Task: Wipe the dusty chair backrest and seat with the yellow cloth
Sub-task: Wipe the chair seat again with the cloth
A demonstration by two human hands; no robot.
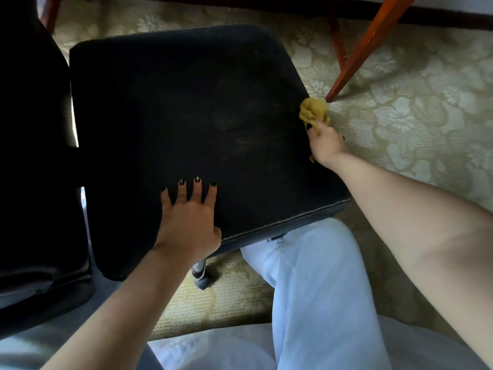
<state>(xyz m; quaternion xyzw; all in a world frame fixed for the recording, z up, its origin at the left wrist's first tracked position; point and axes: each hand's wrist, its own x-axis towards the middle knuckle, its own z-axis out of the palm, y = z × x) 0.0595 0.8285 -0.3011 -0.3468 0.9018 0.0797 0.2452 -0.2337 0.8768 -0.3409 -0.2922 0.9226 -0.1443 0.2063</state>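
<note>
Pressed the left hand (186, 222) flat near the front edge of the seat (186, 116), with fingers (197, 192) spread wide and holding nothing, probably to steady it, and clutched the bunched yellow cloth (313, 109) in the right hand (329, 142) against the seat's right edge, seemingly to sweep dust off.

One chair seat (186, 116), one backrest (32, 156) at left, one yellow cloth (313, 109) at right, two hands: left hand (186, 217), right hand (326, 142). One caster (201, 276) near. Two, perhaps three, wooden legs (368, 49) far.
</note>
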